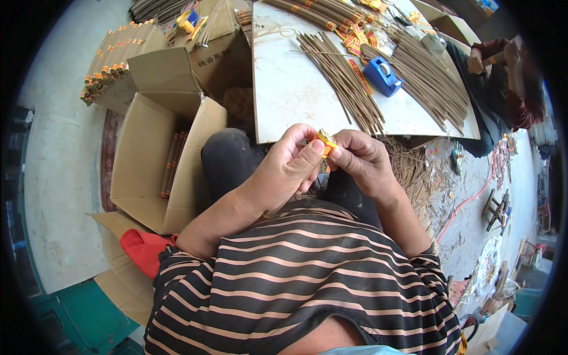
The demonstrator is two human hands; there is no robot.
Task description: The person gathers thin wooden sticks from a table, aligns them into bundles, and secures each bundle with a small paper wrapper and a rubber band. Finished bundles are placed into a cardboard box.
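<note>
In front of my lap I hold a bundle of brown incense sticks [324, 135], seen nearly end-on, with a yellow and red paper label [327, 145] around its end. My left hand [289, 158] is closed around the bundle, its thumb pressing on the label. My right hand [365, 161] pinches the label's other side between thumb and fingers. Most of the bundle's length is hidden behind my hands. On the white table [281, 77] just beyond lie loose incense sticks [343, 83] and a blue tape dispenser [383, 76].
An open cardboard box [139, 157] at my left contains several banded bundles [174, 163]. More bundles [118, 56] are stacked at the far left. Paper labels [358, 40] and a second spread of sticks [427, 74] lie on the table. Another person [523, 89] sits at the right, holding a bundle.
</note>
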